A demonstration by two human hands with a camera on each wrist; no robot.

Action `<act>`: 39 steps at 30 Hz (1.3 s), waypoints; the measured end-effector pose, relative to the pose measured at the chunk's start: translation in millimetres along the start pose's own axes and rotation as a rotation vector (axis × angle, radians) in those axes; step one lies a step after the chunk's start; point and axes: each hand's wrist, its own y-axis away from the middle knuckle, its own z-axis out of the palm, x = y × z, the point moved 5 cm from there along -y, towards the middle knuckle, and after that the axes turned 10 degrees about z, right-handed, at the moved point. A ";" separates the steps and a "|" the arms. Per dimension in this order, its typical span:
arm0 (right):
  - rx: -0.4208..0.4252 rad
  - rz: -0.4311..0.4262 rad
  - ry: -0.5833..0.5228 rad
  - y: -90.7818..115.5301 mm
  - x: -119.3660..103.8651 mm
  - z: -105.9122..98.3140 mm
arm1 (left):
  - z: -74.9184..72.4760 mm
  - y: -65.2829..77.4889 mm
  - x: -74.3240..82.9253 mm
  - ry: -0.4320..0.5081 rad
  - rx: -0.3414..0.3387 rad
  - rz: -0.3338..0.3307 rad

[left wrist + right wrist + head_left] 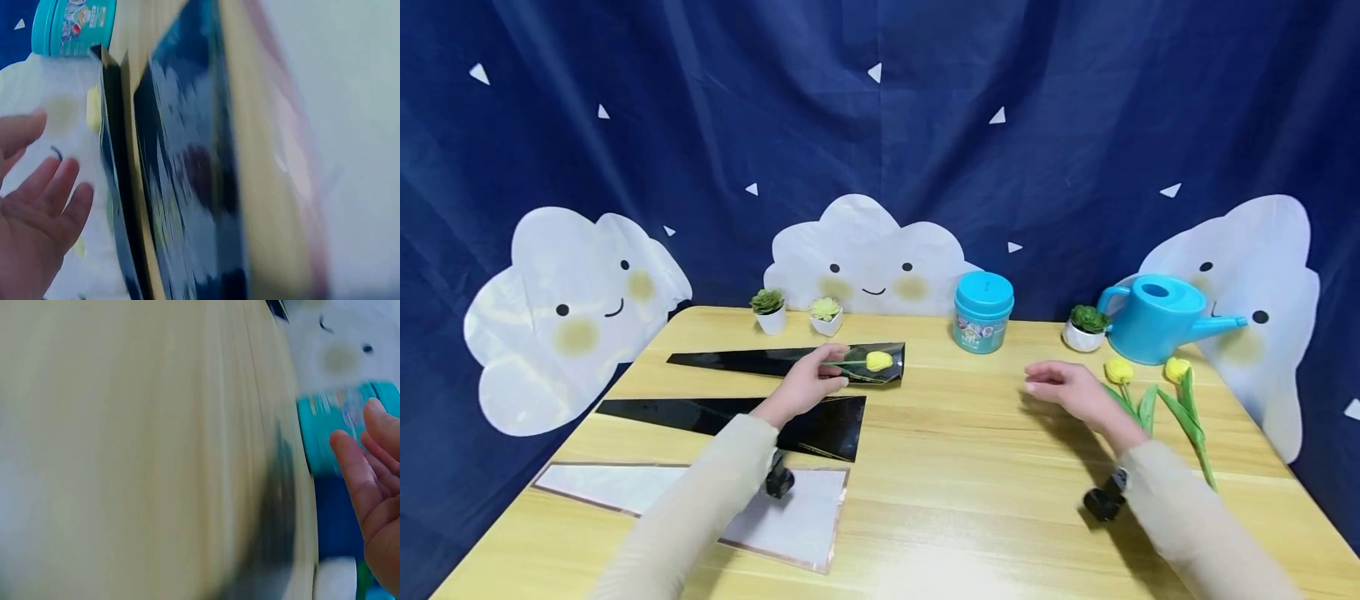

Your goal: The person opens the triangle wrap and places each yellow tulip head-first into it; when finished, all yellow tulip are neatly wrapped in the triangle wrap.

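My left hand (811, 379) hovers by the stem of a yellow tulip (878, 361), which lies on the farthest black wrapping sleeve (737, 360). In the left wrist view its fingers (53, 187) are spread loosely with nothing between them. Over the right half of the wooden table, my right hand (1071, 390) hangs in the air, its fingers (356, 469) loosely extended and holding nothing. Two more yellow tulips with green leaves lie to its right, one tulip (1118, 372) partly behind the wrist, the other tulip (1187, 408) beyond it.
A second black sleeve (820, 425) and a white sleeve (797, 517) lie nearer on the left. Along the back stand two small potted succulents (769, 321), a blue lidded tub (983, 312), another potted succulent (1084, 333) and a blue watering can (1157, 321).
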 end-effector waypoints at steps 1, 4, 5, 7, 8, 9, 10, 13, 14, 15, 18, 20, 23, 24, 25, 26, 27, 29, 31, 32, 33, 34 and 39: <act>0.010 0.009 0.025 7.9 6.6 -7.5 | -2.2 6.8 0.5 -0.012 -0.032 0.004; 0.063 0.033 0.086 31.5 25.2 -29.7 | -7.1 25.0 -1.0 -0.052 -0.107 0.004; 0.085 0.033 0.101 39.0 30.6 -36.5 | -7.8 30.4 -1.5 -0.063 -0.126 0.004; 0.126 0.041 0.114 53.2 40.1 -48.6 | -8.9 39.9 -2.9 -0.084 -0.154 0.003; 0.140 0.049 0.112 60.1 44.7 -53.5 | -9.5 44.1 -4.3 -0.092 -0.162 0.002; 0.155 0.055 0.111 66.5 49.1 -58.0 | -10.0 48.0 -5.7 -0.099 -0.169 0.004; 0.171 0.070 0.106 72.5 53.5 -63.2 | -10.1 49.9 -7.1 -0.110 -0.171 0.006; 0.180 0.120 0.064 88.6 67.6 -75.8 | -9.3 54.1 -13.8 -0.108 -0.196 0.009; 0.185 0.133 0.053 93.3 72.3 -78.9 | -9.1 55.1 -16.6 -0.106 -0.206 0.009; 0.189 0.145 0.042 97.9 76.8 -81.3 | -8.6 55.9 -19.1 -0.102 -0.216 0.008; 0.183 0.165 -0.010 109.3 87.9 -84.5 | -8.0 57.9 -25.0 -0.084 -0.246 0.012; 0.177 0.176 -0.022 115.5 92.8 -83.7 | -8.7 58.3 -27.4 -0.075 -0.249 0.016; 0.153 0.191 -0.020 121.3 97.0 -79.4 | -10.7 57.7 -29.9 -0.098 -0.233 0.022; 0.142 0.206 -0.016 122.7 98.3 -77.0 | -11.3 57.1 -30.5 -0.108 -0.221 0.018; 0.131 0.218 0.004 123.9 99.0 -74.9 | -11.3 57.5 -31.7 -0.117 -0.204 0.013; 0.123 0.236 0.023 124.7 99.7 -73.1 | -11.0 57.7 -32.6 -0.124 -0.186 0.009; 0.107 0.251 0.038 125.6 100.7 -70.9 | -10.4 57.8 -33.7 -0.131 -0.173 0.005; 0.076 0.290 0.051 127.2 103.1 -64.5 | -11.4 58.6 -35.3 -0.125 -0.152 -0.017; 0.052 0.321 0.053 128.3 105.7 -60.5 | -11.2 59.1 -37.6 -0.104 -0.141 -0.043; 0.045 0.332 0.051 128.5 106.8 -59.4 | -10.6 59.2 -38.5 -0.094 -0.144 -0.047; 0.040 0.342 0.050 128.9 107.6 -58.6 | -10.1 59.3 -39.4 -0.085 -0.147 -0.054; 0.043 0.349 0.058 128.8 108.4 -58.5 | -9.8 59.2 -39.9 -0.079 -0.148 -0.063; 0.057 0.368 0.091 127.0 108.5 -57.1 | -9.2 57.4 -37.4 -0.142 -0.202 -0.026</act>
